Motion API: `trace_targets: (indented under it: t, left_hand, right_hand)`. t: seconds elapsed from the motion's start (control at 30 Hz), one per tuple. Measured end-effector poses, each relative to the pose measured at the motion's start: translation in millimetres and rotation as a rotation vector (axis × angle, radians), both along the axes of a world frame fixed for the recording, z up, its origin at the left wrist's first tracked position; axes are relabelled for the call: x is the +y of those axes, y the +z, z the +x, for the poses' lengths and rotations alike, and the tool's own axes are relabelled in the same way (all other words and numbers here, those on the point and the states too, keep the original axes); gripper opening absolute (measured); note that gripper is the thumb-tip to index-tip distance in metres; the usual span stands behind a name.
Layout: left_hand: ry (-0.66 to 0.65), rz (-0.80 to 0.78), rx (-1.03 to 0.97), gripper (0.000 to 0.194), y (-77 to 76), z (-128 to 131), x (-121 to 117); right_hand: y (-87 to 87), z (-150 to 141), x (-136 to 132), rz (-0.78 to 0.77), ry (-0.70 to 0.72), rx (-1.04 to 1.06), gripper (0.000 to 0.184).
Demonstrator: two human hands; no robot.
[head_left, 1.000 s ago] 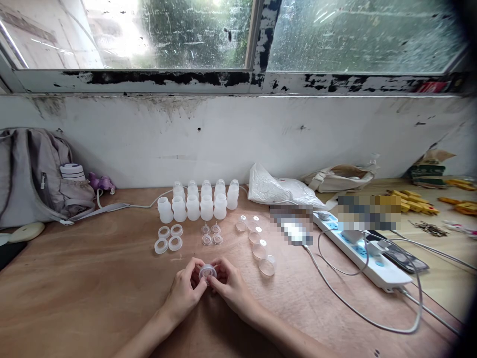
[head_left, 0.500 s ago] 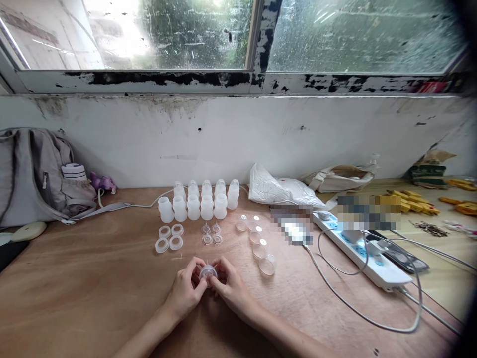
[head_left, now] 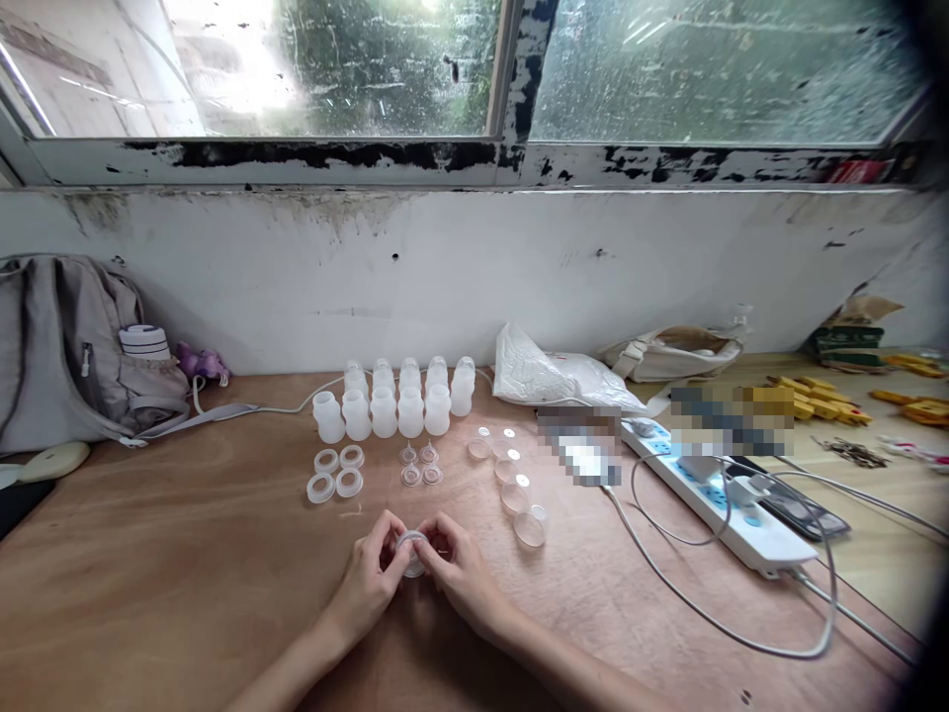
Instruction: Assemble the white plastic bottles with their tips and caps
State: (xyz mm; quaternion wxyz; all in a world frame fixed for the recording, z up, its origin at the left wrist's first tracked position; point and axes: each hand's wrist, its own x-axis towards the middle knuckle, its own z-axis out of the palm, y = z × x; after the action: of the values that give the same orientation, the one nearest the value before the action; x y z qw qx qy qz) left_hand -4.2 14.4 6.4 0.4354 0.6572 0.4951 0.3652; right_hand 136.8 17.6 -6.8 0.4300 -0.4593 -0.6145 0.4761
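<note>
Between both hands, low over the table, is a translucent bottle collar ring (head_left: 412, 566), probably with a clear nipple in it; the fingers cover much of it. My left hand (head_left: 376, 566) pinches its left side with thumb and fingers. From the right, my right hand (head_left: 454, 562) grips the same piece, its thumb lying across the rim. Beyond my left hand lie several loose white collar rings (head_left: 348, 484). Straight ahead are several clear silicone nipples (head_left: 410, 476). Clear domed caps (head_left: 529, 528) lie scattered to the right of my right hand.
Frosted baby bottles (head_left: 384, 413) stand in two rows near the wall, the back ones with clear caps. On the right are a white power strip (head_left: 731, 519) with looping cables and a white plastic bag (head_left: 553, 371). A grey backpack (head_left: 66, 346) sits far left.
The collar ring has tipped in my fingers, and both thumbs have moved up onto its rim. My hands stay in nearly the same place.
</note>
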Motion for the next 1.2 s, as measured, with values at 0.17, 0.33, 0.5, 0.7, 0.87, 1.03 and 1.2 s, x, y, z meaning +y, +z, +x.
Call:
trace_targets:
  t: [0.17,0.33,0.5,0.7,0.87,1.03,1.2]
  left_hand:
    - [-0.02,0.015,0.006,0.016,-0.9,-0.6,0.0]
    - [0.014,0.057,0.046,0.013,-1.9,-0.6,-0.2]
    - [-0.008,0.081,0.078,0.009,0.6,-1.7,-0.1]
    - [0.045,0.147,0.208,0.008,-1.6,-2.1,-1.2]
    - [0.041,0.179,0.265,0.006,-1.7,-1.2,-3.3]
    - [0.015,0.21,0.296,0.006,-1.7,-4.1,-2.6]
    - [0.019,0.223,0.33,0.005,-4.7,-3.0,-3.2]
  right_hand:
    - [-0.5,-0.9,0.0,0.013,-0.025,-0.011,0.018]
    - [1.7,-1.9,-1.4,0.031,-0.044,-0.014,0.018]
    - [1.3,-1.6,-1.1,-0.026,0.014,0.109,0.012]
    - [1.3,-2.1,-2.3,-0.009,0.002,0.054,0.006]
    - [7.2,-2.8,-4.4,0.059,-0.041,-0.045,0.008]
    - [7.3,-2.5,-4.3,0.073,-0.027,-0.07,0.007]
    - [3.5,-3.8,-3.4,0.084,-0.032,-0.087,0.01]
